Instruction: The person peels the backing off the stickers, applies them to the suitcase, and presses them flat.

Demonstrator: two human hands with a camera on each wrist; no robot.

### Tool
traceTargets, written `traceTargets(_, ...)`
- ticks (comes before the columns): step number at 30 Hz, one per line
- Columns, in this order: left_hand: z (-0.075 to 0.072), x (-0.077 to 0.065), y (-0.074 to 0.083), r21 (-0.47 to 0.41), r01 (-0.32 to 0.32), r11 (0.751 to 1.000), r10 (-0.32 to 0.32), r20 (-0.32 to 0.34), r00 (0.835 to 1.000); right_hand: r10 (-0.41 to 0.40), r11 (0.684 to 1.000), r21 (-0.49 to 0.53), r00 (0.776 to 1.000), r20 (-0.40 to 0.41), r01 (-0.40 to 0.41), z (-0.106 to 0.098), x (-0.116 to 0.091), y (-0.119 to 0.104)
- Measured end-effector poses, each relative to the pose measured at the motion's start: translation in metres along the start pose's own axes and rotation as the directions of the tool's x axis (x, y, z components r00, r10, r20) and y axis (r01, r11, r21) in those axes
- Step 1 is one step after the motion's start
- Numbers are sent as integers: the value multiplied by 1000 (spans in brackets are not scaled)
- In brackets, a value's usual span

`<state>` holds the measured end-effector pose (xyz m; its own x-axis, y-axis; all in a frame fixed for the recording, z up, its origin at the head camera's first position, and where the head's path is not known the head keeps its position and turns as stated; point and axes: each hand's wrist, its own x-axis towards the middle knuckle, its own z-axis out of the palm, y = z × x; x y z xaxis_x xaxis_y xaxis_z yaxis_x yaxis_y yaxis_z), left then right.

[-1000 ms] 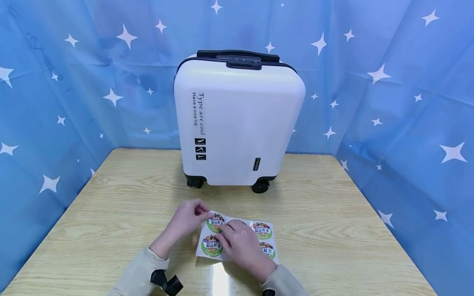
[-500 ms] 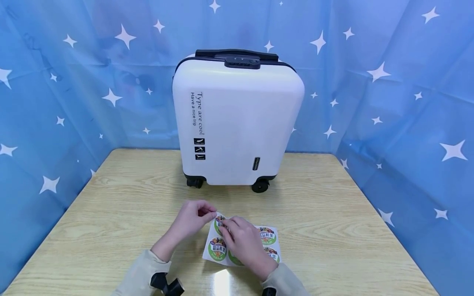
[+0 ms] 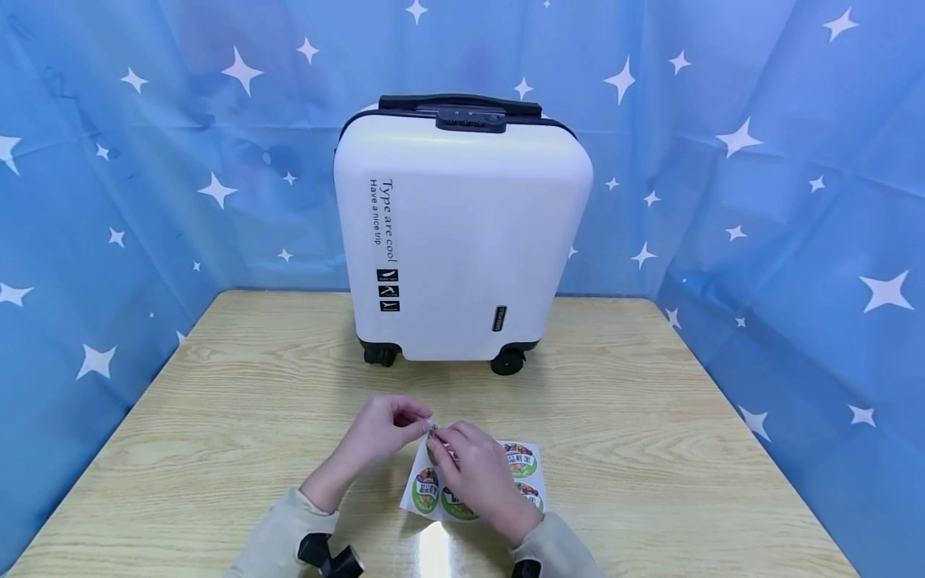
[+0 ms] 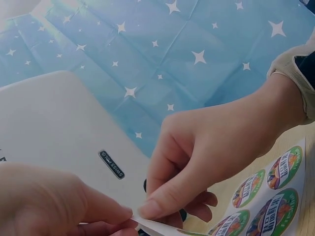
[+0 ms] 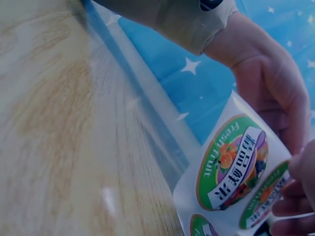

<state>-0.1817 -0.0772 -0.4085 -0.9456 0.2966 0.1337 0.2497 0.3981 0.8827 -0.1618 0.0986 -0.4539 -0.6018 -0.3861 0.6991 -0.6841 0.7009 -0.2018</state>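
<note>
Sticker sheet: on the worktop, just in front of the white suitcase, between your two hands. Right part looks flat; the end by your left hand is lifted and bent.

Hand state: left pinches the sheet's far left corner, thumb against fingers. Right hand pinches close beside it, thumb and fingertips at the same edge; whether it has the backing or a sticker rim, you can't tell, fingertips cover it.

Handling: should be very light and thin, likely paper, floppy; it curves readily in the right wrist view. Gloss suggests a slick face, so expect some sliding on the wood. Probably creases or tears if you yank; any lifted sticker would likely cling to skin. Best hold: white margin or corner with one hand, bare gap between circles with the other. Keep pads off the printed faces, don't fold sharply.

Looks: white sheet, round stickers in rows, some hidden under your right hand. Each round sticker has a green border, "Fresh fruit" lettering, a white banner with dark Chinese characters, and colourful fruit, orange most obvious. Upper left one mostly covered by your fingers.
</note>
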Motion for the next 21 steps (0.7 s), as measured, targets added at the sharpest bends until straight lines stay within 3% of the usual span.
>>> traceTargets(8, 4, 0, 0, -42, 6, 999, -5, 21, 1000, 85, 994, 70, 995, 52, -89, -5, 0, -2)
traceTargets(21, 9, 1, -2, -11, -24, 1000, 25, 40, 999, 156, 970, 173, 982, 103, -172, -5, -1, 0)
